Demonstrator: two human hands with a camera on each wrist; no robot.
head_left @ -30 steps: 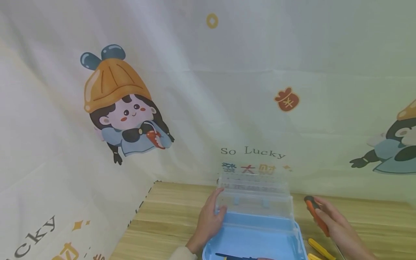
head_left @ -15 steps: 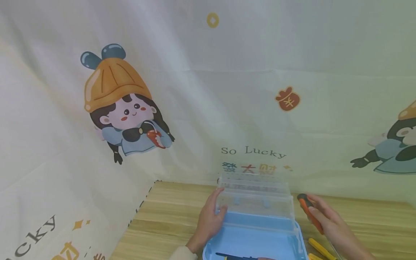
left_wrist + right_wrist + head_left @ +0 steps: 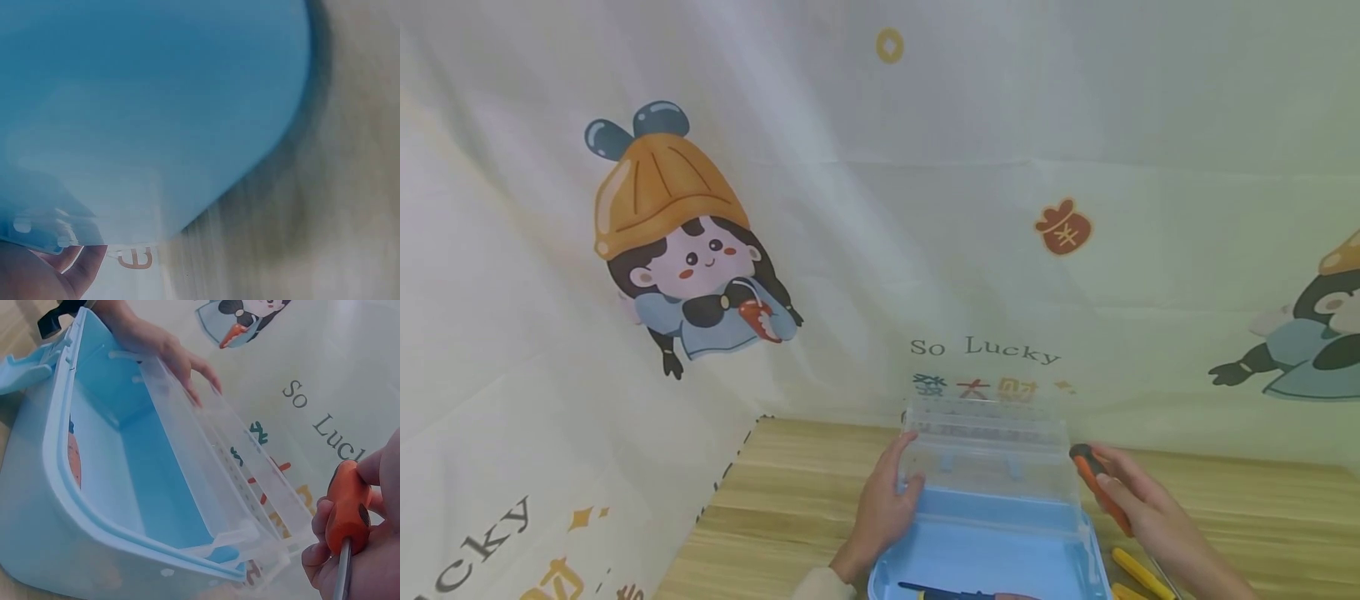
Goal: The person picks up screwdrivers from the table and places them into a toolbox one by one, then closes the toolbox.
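A light-blue plastic toolbox (image 3: 985, 550) stands on the table with clear plastic trays (image 3: 187, 456) tilted up at its back. My left hand (image 3: 883, 508) grips the left end of these trays, thumb in front and fingers behind. In my right hand (image 3: 1157, 521) is a screwdriver (image 3: 348, 509) with an orange and black handle. Its metal shaft points back toward my wrist. The handle's black end is just right of the trays, apart from them. Inside the box lies a dark tool (image 3: 955, 594) with a reddish part, cut off by the frame edge.
Yellow-handled tools (image 3: 1141, 573) lie on the wooden table (image 3: 790, 492) right of the box, partly out of view. A printed cloth (image 3: 850, 250) hangs behind the table. A light-blue latch (image 3: 25, 372) sticks out from the box's front.
My right hand has moved left with the screwdriver, closer to the clear trays. The left hand and the toolbox have stayed in place.
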